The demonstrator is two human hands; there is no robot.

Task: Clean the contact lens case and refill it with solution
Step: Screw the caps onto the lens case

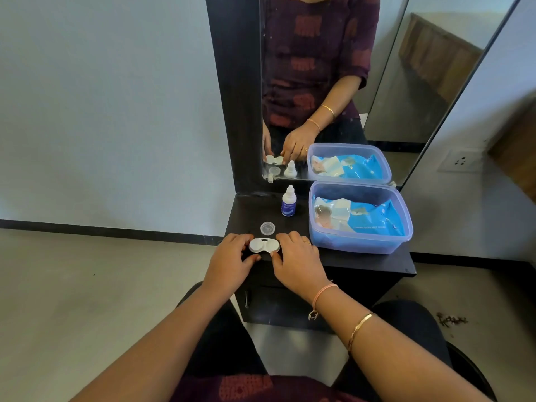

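- The white lens case (264,245) is lying on the dark surface (362,264), near its front edge.
- The left hand (230,261) and right hand (295,261) are gripping its two ends.
- A loose cap (267,228) is sitting just at 12 o'clock; the solution bottle (289,201) is standing at 1 o'clock.

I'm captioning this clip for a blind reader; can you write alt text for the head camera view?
Two bare hands, left hand and right hand, hold a white contact lens case on a dark vanity shelf below a mirror. Behind the case lie a loose clear cap and a small solution bottle; a clear tub with a blue wet wipes pack sits on the right.
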